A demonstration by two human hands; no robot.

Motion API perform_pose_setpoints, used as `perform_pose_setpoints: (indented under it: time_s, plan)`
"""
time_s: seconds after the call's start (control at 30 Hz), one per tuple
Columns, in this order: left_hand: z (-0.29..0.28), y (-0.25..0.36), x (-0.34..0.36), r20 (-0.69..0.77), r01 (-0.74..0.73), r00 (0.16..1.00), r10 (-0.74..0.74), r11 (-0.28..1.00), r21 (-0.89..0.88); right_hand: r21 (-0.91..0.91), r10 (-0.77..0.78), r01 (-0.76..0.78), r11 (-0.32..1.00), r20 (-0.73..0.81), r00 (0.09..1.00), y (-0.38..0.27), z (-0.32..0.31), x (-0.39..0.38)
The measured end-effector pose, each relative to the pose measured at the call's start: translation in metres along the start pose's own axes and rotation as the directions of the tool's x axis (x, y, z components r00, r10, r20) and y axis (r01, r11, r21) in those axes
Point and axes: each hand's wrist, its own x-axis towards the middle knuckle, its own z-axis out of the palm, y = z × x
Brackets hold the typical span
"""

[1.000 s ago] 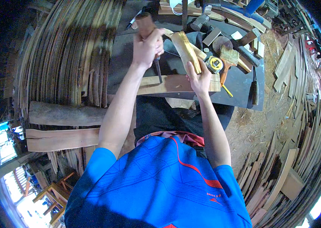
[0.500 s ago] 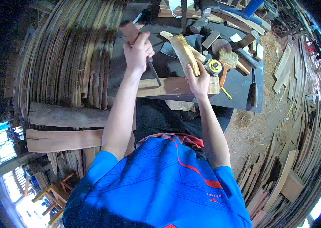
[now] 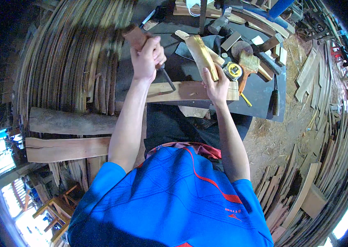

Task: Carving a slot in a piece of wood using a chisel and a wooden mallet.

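Your left hand (image 3: 146,59), clenched around the chisel-like tool (image 3: 167,79), has tilted it leftward, seemingly flattening its angle to the plank (image 3: 190,92); your right hand (image 3: 216,85) grasps curved wood (image 3: 200,53).

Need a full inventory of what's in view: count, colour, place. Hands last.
Chisel: 1, dark blade, brown handle, left hand's grip
Wood piece: 1, pale yellow, right hand's grip
Board: 1, light brown, bench's near edge
Bench: 1, dark grey, centre
Tape measure: 1, yellow and grey, beyond right hand
Brush: 1, orange handle, beside tape measure
Wood disc: 1, brown, beyond brush
Dark-handled tool: 1, bench's right edge
Wood strips: too many to count, brown, left
Planks: 2, brown, below strips
Small clutter: uncounted, far bench
Shirt: 1, blue, red trim, bottom
Left hand: 1, on chisel
Right hand: 1, on wood piece
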Motion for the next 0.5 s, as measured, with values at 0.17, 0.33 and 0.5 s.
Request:
perform_pose_setpoints:
  time_s: [0.17,0.33,0.5]
  plan:
    - [0.02,-0.009,0.003,-0.021,-0.001,1.0,0.003,0.996,0.084,0.011,0.014,-0.014,1.0,-0.005,1.0,0.001,-0.001,-0.003]
    - [0.026,-0.008,0.002,-0.01,-0.014,1.0,0.014,0.997,0.075,0.005,0.003,-0.003,1.0,-0.02,1.0,0.006,-0.002,-0.003]
    - [0.023,-0.012,0.002,0.036,-0.017,0.999,0.015,0.999,0.046,0.031,0.013,-0.013,0.999,-0.004,1.0,0.011,-0.003,0.0]
